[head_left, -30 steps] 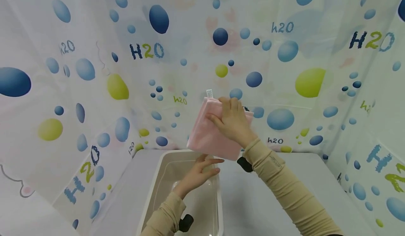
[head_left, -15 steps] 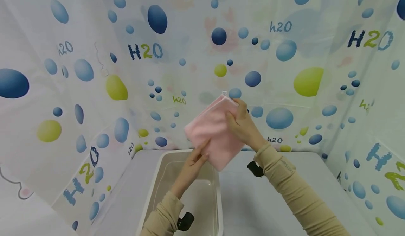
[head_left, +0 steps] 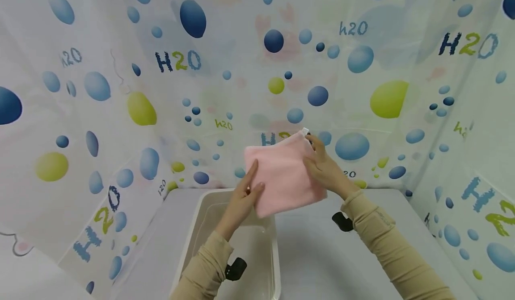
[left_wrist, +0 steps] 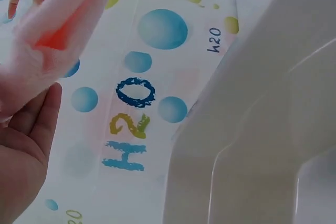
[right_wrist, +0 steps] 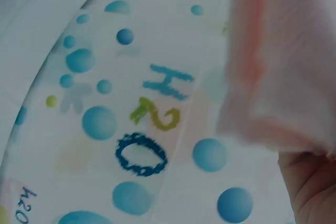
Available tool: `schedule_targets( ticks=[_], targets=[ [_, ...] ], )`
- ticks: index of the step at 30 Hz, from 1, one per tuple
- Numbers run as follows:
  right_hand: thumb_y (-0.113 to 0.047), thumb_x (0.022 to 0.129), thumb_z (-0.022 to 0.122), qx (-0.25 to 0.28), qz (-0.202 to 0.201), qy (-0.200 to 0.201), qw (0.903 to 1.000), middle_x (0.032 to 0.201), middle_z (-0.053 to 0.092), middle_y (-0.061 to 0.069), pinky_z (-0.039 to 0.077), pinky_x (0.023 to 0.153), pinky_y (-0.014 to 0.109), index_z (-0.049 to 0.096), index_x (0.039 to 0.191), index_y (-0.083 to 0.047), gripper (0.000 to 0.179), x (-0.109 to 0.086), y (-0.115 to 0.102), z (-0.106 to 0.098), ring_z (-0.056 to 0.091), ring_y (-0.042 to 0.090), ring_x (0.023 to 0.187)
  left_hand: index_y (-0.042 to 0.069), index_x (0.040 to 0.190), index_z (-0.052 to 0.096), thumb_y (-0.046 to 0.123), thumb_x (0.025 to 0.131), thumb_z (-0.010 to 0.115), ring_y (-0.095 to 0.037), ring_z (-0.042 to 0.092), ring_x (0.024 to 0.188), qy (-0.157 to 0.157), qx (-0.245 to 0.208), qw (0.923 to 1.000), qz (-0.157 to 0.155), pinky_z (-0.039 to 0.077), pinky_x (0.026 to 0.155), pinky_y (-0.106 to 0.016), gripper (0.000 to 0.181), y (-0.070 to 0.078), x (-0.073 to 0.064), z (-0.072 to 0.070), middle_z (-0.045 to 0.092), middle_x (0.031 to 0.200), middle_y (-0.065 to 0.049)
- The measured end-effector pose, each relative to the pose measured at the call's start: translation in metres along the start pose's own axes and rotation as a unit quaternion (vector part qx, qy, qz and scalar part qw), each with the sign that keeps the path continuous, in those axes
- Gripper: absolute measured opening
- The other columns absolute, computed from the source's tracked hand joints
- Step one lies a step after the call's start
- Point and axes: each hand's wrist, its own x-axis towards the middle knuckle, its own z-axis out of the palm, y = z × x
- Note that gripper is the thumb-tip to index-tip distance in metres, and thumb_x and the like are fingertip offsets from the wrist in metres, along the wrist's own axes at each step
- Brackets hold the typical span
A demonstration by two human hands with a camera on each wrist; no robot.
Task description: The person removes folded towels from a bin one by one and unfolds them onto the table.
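Note:
A folded pink cloth (head_left: pixel 283 175) with a small white tag (head_left: pixel 305 131) at its upper right corner is held up in the air, in front of the patterned backdrop. On its left edge my left hand (head_left: pixel 240 197) grips it, thumb in front and other fingers mostly behind. My right hand (head_left: pixel 326 170) pinches the right side near the tag. From the left wrist, the cloth (left_wrist: pixel 58 30) appears as folded layers with a gap between them, above the left hand (left_wrist: pixel 26 156). The right wrist view has the cloth (right_wrist: pixel 294 66) blurred above part of the right hand (right_wrist: pixel 312 187).
Below the left forearm stands a cream plastic basin (head_left: pixel 276 251) on a white-covered table (head_left: pixel 342 255). A white sheet printed with blue and green bubbles (head_left: pixel 352 146) rises behind and along both sides. Dark wrist mounts (head_left: pixel 236 269) hang by each sleeve.
The cloth has turned clockwise, its tag swinging to the right. My left hand, beneath the cloth a second ago, has come up to grip its left edge. The right hand has shifted rightward.

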Motion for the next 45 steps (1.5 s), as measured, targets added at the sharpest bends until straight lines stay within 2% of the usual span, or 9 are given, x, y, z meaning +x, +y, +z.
schedule_targets(
  ticks=[3, 7, 13, 21, 30, 34, 37, 41, 45],
  targets=[
    [-0.014, 0.097, 0.045, -0.01, -0.004, 0.001, 0.9999, 0.135, 0.038, 0.026, 0.048, 0.077, 0.051, 0.02, 0.141, -0.025, 0.052, -0.008, 0.015, -0.007, 0.055, 0.041, 0.098, 0.038, 0.146, 0.026, 0.024, 0.093, 0.056, -0.021, 0.06, 0.089, -0.009, 0.017, 0.9997, 0.016, 0.055, 0.072, -0.032, 0.062, 0.001, 0.007, 0.006, 0.035, 0.146, -0.014],
    [-0.005, 0.094, 0.047, 0.017, -0.039, 0.026, 0.9988, 0.14, 0.041, 0.018, 0.04, 0.097, 0.055, 0.04, 0.137, -0.017, 0.045, -0.016, 0.035, -0.014, 0.045, 0.037, 0.124, 0.032, 0.147, 0.027, 0.018, 0.093, 0.056, -0.027, 0.054, 0.105, -0.033, 0.027, 0.9985, 0.036, 0.055, 0.078, -0.035, 0.062, 0.005, 0.015, 0.018, 0.026, 0.153, -0.01],
    [-0.01, 0.095, 0.05, 0.013, -0.03, 0.072, 0.9969, 0.121, 0.056, 0.011, 0.04, 0.088, 0.03, 0.062, 0.121, -0.011, 0.028, -0.025, 0.058, -0.028, 0.048, 0.018, 0.106, 0.034, 0.146, 0.026, 0.017, 0.094, 0.054, -0.028, 0.051, 0.115, -0.061, 0.036, 0.9967, 0.04, 0.053, 0.084, -0.037, 0.062, 0.015, 0.031, 0.039, 0.02, 0.156, -0.002],
    [-0.016, 0.096, 0.049, -0.043, 0.018, 0.101, 0.9937, 0.127, 0.05, 0.014, 0.043, 0.084, 0.043, 0.054, 0.132, -0.012, 0.036, -0.035, 0.082, -0.044, 0.051, 0.028, 0.103, 0.028, 0.147, 0.023, 0.019, 0.093, 0.053, -0.031, 0.029, 0.139, -0.066, 0.101, 0.9925, 0.018, 0.035, 0.107, -0.05, 0.062, 0.02, 0.055, 0.067, 0.019, 0.156, -0.009],
    [-0.021, 0.098, 0.046, -0.112, 0.06, 0.092, 0.9876, 0.14, 0.043, 0.02, 0.043, 0.089, 0.06, 0.044, 0.139, -0.019, 0.041, -0.053, 0.107, -0.054, 0.05, 0.046, 0.116, 0.023, 0.149, 0.016, 0.014, 0.092, 0.054, -0.026, 0.048, 0.113, -0.11, 0.128, 0.9856, -0.01, 0.048, 0.092, -0.04, 0.069, 0.005, 0.075, 0.099, 0.023, 0.153, -0.017],
    [-0.018, 0.098, 0.046, -0.133, 0.055, 0.091, 0.9854, 0.138, 0.044, 0.022, 0.042, 0.092, 0.06, 0.045, 0.138, -0.016, 0.041, -0.061, 0.12, -0.06, 0.048, 0.048, 0.118, 0.021, 0.149, 0.017, 0.011, 0.091, 0.055, -0.027, 0.051, 0.112, -0.11, 0.161, 0.9808, -0.002, 0.051, 0.087, -0.036, 0.071, -0.002, 0.082, 0.118, 0.022, 0.154, -0.017],
    [-0.02, 0.099, 0.043, -0.138, 0.083, 0.07, 0.9844, 0.14, 0.042, 0.022, 0.039, 0.095, 0.06, 0.043, 0.14, -0.014, 0.041, -0.068, 0.13, -0.064, 0.045, 0.048, 0.121, 0.016, 0.149, 0.017, 0.008, 0.09, 0.056, -0.028, 0.053, 0.111, -0.109, 0.179, 0.9777, 0.011, 0.052, 0.085, -0.036, 0.071, -0.006, 0.085, 0.133, 0.025, 0.152, -0.02],
    [-0.027, 0.101, 0.037, -0.154, 0.133, 0.027, 0.9787, 0.145, 0.037, 0.022, 0.038, 0.096, 0.061, 0.037, 0.143, -0.016, 0.044, -0.078, 0.147, -0.063, 0.042, 0.049, 0.123, 0.009, 0.149, 0.018, 0.005, 0.089, 0.056, -0.029, 0.05, 0.117, -0.112, 0.19, 0.9753, 0.009, 0.048, 0.093, -0.039, 0.071, -0.016, 0.087, 0.15, 0.025, 0.151, -0.021],
    [-0.025, 0.1, 0.039, -0.191, 0.132, 0.01, 0.9726, 0.143, 0.04, 0.021, 0.041, 0.094, 0.059, 0.04, 0.141, -0.014, 0.043, -0.086, 0.163, -0.056, 0.045, 0.048, 0.122, 0.004, 0.148, 0.02, 0.004, 0.087, 0.056, -0.031, 0.044, 0.128, -0.104, 0.209, 0.9722, -0.01, 0.041, 0.103, -0.044, 0.071, -0.028, 0.085, 0.164, 0.025, 0.151, -0.023]
  ],
)
